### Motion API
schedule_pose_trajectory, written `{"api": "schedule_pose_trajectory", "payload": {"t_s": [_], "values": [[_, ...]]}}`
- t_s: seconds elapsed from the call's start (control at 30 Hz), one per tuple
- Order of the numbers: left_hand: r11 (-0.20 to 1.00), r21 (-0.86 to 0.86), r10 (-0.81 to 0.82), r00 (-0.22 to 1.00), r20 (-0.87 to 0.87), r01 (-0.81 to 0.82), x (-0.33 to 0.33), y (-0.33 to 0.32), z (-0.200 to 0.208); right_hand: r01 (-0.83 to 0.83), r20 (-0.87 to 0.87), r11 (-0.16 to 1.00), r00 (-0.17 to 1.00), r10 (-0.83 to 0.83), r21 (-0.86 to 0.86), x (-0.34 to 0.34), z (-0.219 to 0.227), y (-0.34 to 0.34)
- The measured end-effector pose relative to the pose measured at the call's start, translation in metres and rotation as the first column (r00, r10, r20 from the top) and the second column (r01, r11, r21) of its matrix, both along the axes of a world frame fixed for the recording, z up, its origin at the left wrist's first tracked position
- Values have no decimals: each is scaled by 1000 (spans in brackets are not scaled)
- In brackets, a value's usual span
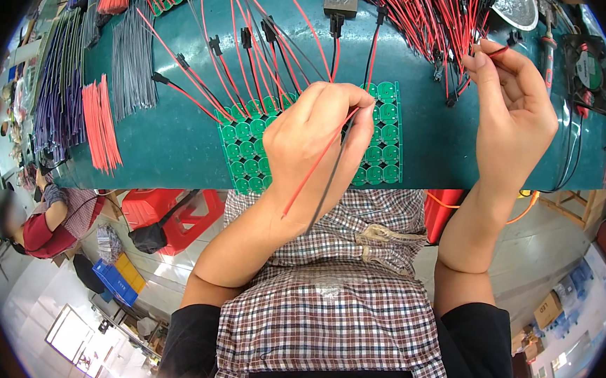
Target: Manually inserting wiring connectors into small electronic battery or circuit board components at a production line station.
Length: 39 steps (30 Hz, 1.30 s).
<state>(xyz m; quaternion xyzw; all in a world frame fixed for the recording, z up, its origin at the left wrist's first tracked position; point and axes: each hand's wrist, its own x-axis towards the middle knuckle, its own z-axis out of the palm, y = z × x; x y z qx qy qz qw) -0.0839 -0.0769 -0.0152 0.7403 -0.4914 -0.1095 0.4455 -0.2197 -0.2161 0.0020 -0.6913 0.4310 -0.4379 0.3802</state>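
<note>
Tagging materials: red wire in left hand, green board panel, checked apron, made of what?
Red wire: likely plastic insulation, smooth, evenly coloured.
Green board panel: probably rigid laminate, smooth green coating with pale outlines.
Checked apron: likely woven cloth, matte, soft folds; fibre unclear.

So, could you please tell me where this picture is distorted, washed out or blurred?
Head view: the room bends toward a black fisheye rim; glare washes out the lower left around a bright rectangular panel; a person's head at far left is blurred, while the left hand and green circuit boards look fairly sharp.
</note>
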Motion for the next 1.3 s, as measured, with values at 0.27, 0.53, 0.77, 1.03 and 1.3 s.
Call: {"api": "schedule_pose_trajectory", "payload": {"t_s": [0.27,0.53,0.77,1.03,1.3], "values": [[1000,16,7,1000,13,-8,-5,-5,1,10,56,998,998,-14,67,-6,2,7],[996,49,71,996,61,-74,-5,-7,2,-35,-57,999,998,36,19,-7,1,12],[996,77,51,998,-23,-49,-6,-11,11,-5,-14,1000,1000,5,-6,-10,-3,11],[966,255,24,998,63,-39,1,-15,24,-27,-129,996,991,37,80,-11,-8,17],[978,208,-34,990,134,5,2,-16,24,-45,115,951,993,10,306,-15,-17,19]]}}
